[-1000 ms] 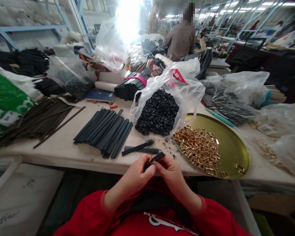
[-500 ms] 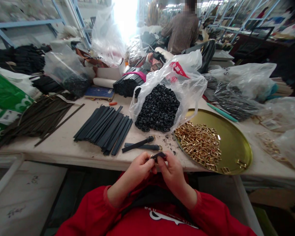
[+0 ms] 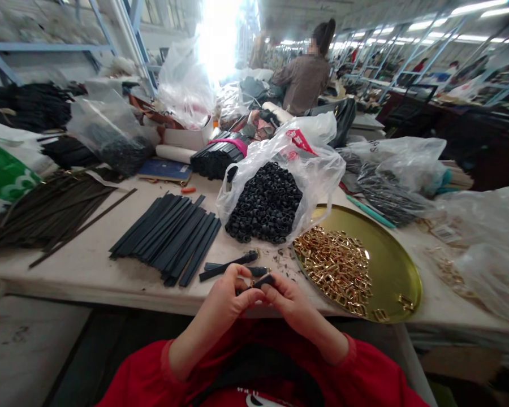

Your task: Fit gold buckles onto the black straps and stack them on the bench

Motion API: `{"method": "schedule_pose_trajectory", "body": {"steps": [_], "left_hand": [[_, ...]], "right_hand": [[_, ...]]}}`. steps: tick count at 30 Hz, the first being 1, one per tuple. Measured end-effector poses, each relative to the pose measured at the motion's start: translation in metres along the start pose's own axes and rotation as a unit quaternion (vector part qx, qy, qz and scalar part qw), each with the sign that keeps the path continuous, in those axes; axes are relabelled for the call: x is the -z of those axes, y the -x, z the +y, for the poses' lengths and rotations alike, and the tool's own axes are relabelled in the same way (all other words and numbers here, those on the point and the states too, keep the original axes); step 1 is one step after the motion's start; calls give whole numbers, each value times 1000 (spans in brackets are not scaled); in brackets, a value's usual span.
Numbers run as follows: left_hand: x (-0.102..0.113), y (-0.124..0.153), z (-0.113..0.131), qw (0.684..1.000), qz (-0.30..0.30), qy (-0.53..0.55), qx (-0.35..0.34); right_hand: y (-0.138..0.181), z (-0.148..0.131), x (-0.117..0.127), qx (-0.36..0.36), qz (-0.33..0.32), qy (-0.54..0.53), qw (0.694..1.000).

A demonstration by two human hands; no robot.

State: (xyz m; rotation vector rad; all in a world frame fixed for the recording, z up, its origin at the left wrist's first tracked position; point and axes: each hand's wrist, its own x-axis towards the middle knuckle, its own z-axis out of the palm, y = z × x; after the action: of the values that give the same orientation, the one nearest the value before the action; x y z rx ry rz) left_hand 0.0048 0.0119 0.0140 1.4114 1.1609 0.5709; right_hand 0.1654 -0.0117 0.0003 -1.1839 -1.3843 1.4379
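Note:
My left hand (image 3: 233, 294) and my right hand (image 3: 282, 294) meet at the table's front edge, both closed on one short black strap (image 3: 263, 281). A bit of gold shows by the left fingers; most of the strap is covered by my fingers. Just beyond lie two black straps with gold buckles (image 3: 231, 264), one crossing the other. Flat black strips (image 3: 165, 237) are spread to the left. A clear plastic bag of small black loops (image 3: 265, 203) stands open behind my hands. To the right, gold buckles (image 3: 335, 265) are heaped on a round gold tray (image 3: 392, 254).
Dark brown strips (image 3: 63, 209) lie at the left, near a green bag (image 3: 4, 169). A blue notebook (image 3: 165, 170), an orange piece (image 3: 188, 190) and a teal pen (image 3: 371, 212) lie farther back. Plastic bags (image 3: 487, 243) crowd the right side. Another person (image 3: 307, 79) is in the background.
The view has tilted up slightly and shifted right. My left fingers have spread farther over the strap, which both hands still hold. The person behind has turned sideways.

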Motion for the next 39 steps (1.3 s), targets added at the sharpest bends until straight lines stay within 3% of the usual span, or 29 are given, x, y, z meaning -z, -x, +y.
{"method": "schedule_pose_trajectory", "body": {"steps": [2,3,4,6,8,9,11,15,19,21,23,24,26,28,36,39], "left_hand": [[0,-5,-2,999,-29,-7,-19],[-1,-8,-3,999,-33,-19,-28],[-1,-11,-4,999,-28,-28,-30],[-3,-16,-6,1000,-4,-22,-21],[-5,-20,-9,1000,10,5,-5],[-6,-21,-9,1000,8,15,0],[-7,-22,-11,1000,6,24,4],[-7,-20,-9,1000,24,9,-8],[-7,-19,-4,999,42,-11,-29],[-8,-18,0,997,67,-20,-44],[-8,-18,3,993,95,-20,-59],[-9,-17,4,993,101,-17,-66],[-10,-15,4,993,88,-9,-72],[-10,-13,3,996,64,-5,-66],[-1,-3,3,995,-30,-82,-38],[-4,1,4,994,-19,-90,-63]], "right_hand": [[-13,-1,21,18,-17,70,997],[-21,-1,33,32,2,118,993],[-31,0,46,57,70,186,978],[-52,4,67,85,155,382,907],[-69,11,81,59,131,535,833],[-74,16,84,45,112,575,809],[-80,24,86,28,89,604,791],[-79,34,85,28,103,586,803],[-73,25,84,35,129,553,823],[-66,15,75,37,138,442,886],[-54,5,61,13,114,205,972],[-47,0,52,-11,90,73,993],[-35,-6,37,-52,60,-101,992],[-25,-10,26,-67,56,-164,983],[-12,-8,21,-75,24,-106,991],[-9,-6,17,-78,9,-99,992]]}}
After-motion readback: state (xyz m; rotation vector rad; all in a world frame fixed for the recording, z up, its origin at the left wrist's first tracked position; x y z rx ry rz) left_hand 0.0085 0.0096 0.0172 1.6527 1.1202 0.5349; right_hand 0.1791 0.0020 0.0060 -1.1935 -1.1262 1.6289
